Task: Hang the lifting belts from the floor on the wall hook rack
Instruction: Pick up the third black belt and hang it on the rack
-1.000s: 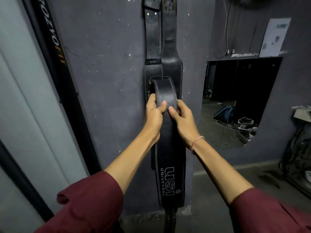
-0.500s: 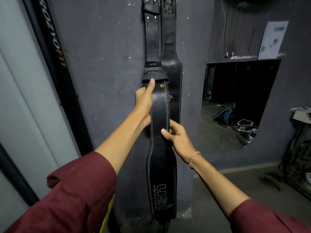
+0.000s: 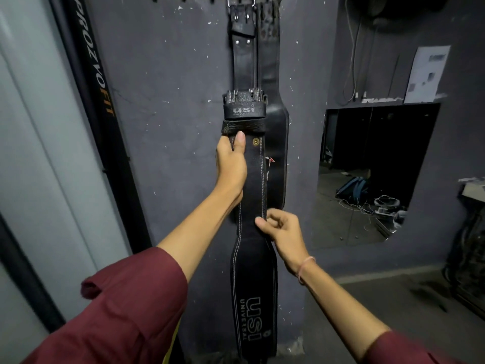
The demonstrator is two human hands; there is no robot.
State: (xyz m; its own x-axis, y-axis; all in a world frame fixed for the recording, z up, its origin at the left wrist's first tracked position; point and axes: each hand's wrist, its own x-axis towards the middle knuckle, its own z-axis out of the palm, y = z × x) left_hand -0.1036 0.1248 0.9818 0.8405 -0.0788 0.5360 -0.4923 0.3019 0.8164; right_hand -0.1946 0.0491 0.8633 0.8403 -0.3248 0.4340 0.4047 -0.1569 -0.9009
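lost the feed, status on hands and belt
Left hand grips belt high. Right hand pinches its edge lower. Hung belt behind, nothing in the way.

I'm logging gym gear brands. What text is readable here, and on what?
"USI UNIVERSAL": lower end of the front black stitched leather belt.
"USI": black leather keeper loop just above that belt.
"PROZVOFIT": black slanted post at left.
White paper sheet on the wall: too blurred to read.

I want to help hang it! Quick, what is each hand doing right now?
Left hand: grips the USI lifting belt near its top.
Right hand: pinches the same belt's right edge, lower down.
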